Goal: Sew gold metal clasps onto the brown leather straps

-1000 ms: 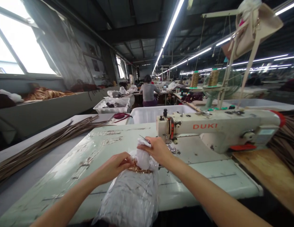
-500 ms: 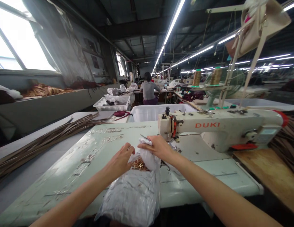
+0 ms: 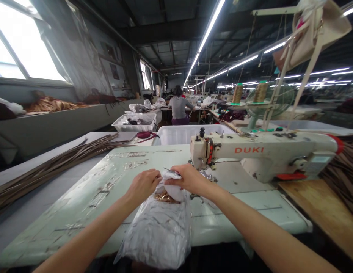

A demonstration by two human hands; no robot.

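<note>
A crinkled clear plastic bag (image 3: 159, 231) lies on the pale green sewing table (image 3: 108, 182), hanging over its near edge. Small gold-coloured metal parts (image 3: 162, 196) show at its open mouth. My left hand (image 3: 143, 184) is closed on the left side of the bag's mouth. My right hand (image 3: 189, 179) pinches the right side of the mouth, bunching the plastic; a thin dark tool tip sticks out above its fingers. Both hands meet just left of the white DUKI sewing machine (image 3: 261, 153).
A long bundle of brown strips (image 3: 51, 167) lies on the grey table to the left. White plastic bins (image 3: 182, 134) stand behind the table. Thread cones (image 3: 236, 93) stand on a rack above the machine. Another person (image 3: 178, 110) sits further back. A wooden board (image 3: 321, 208) is at right.
My left hand has moved up from the bag's side to its mouth and closed on it beside my right hand. The bag has shifted slightly forward on the table.
</note>
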